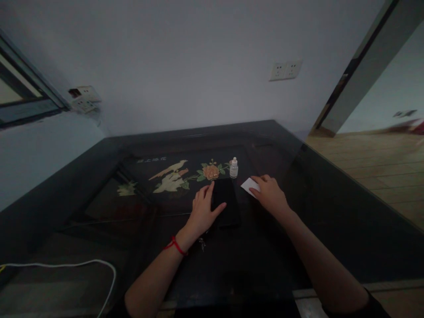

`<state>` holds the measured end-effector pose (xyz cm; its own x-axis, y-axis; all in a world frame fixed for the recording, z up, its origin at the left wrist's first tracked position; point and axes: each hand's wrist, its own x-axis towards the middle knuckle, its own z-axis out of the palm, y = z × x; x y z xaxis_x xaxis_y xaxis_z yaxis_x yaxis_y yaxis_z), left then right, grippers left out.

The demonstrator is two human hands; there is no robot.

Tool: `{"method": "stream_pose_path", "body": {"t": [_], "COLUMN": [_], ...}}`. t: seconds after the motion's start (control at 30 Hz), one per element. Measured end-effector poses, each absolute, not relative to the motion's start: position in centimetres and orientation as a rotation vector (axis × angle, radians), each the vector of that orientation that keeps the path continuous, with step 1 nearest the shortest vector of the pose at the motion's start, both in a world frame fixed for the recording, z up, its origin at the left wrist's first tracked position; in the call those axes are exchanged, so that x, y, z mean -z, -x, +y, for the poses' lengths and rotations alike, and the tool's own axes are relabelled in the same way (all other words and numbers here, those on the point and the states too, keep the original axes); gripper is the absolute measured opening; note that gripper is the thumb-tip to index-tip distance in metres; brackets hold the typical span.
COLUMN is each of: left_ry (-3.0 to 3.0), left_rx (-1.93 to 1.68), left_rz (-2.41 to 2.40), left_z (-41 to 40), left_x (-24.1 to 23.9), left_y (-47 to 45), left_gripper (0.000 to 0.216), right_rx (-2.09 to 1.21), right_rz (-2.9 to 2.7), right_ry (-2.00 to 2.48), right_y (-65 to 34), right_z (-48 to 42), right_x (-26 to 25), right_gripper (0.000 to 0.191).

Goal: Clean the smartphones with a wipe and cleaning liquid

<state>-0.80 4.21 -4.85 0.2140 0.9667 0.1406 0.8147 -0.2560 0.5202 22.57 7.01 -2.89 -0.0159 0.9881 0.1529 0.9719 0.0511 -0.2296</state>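
Note:
A black phone (227, 201) lies flat on the dark glass-topped table (331, 207). My left hand (202, 212) rests against the phone's left edge, forefinger stretched along it and thumb across its lower part. A red string circles that wrist. My right hand (270, 194) sits to the right of the phone, fingers curled onto a small white paper or wipe (249, 185) that lies on the table. A small white dropper bottle (233, 168) stands upright just beyond the phone's far right corner.
A painted bird and flower panel (175, 174) shows under the glass. A white cable (82, 265) loops at the near left. Wall sockets (285, 70) are above the table's far edge. A window (20, 92) is at left, wooden floor (380, 168) at right.

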Motion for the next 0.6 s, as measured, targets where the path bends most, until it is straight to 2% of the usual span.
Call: {"method": "stream_pose_path", "body": {"t": [0.13,0.27,0.4,0.6], "left_ry": [-2.436,-2.566,-2.514,-2.432], "left_rx": [-0.516,-0.324,-0.287,-0.289], "left_rz": [1.359,1.176,1.204,1.326], "left_z": [2.8,2.0,1.9,1.5], "left_x": [4.5,4.1,4.1,4.2], "left_y": [0.0,-0.8,-0.9,-0.6], "left_gripper": [0.081,0.062,0.048,0.048], "right_rx": [-0.069,-0.059,-0.051,-0.062], "right_rz": [-2.162,-2.213,-2.237,-2.291], "right_ry": [1.942,1.881,1.824,1.698], "right_y": [-22.3,-21.3,-20.8,-19.8], "right_z": [7.0,6.6,6.2,5.8], "right_x": [4.4,5.0,5.0,5.4], "right_gripper": [0.046,0.044,0.039,0.035]}}
